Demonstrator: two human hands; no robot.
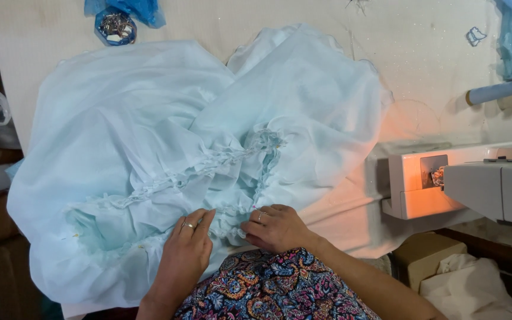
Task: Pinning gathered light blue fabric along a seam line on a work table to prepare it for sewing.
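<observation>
Blue gathered fabric [149, 136] w/ both hands [232, 237]

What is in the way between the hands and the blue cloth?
Nothing visible. The left hand lies flat on the pale blue fabric, and the right hand pinches its gathered edge. Both touch it directly. The sewing machine stands apart, to the right.

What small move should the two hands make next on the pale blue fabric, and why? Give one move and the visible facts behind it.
Probably slide the right hand a little along the gathered seam to the next pinch. Both hands rest on the ruffled edge of the pale blue fabric, the left hand flat and holding it down, while gathers run on up the cloth.
</observation>
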